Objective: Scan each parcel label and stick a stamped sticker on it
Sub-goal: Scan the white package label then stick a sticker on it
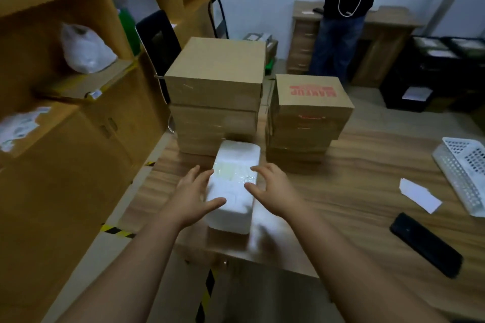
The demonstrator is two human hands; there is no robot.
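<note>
A long white foam parcel (235, 181) lies on the wooden table (354, 181), taped across its top, one end toward me. My left hand (195, 195) is at its left side, fingers spread, thumb on its top near edge. My right hand (273, 190) hovers at its right side with fingers spread and bent; whether it touches is unclear. Behind the parcel stand two stacks of cardboard boxes: a taller left stack (215, 92) and a right stack (309, 110) with red print on top. No label shows on the white parcel's top.
A black handheld device (426, 244), a white slip of paper (420, 195) and a white perforated basket (464, 170) lie on the table's right part. Wooden shelving (65, 86) with white bags runs along the left. A person (346, 16) stands by a desk at the back.
</note>
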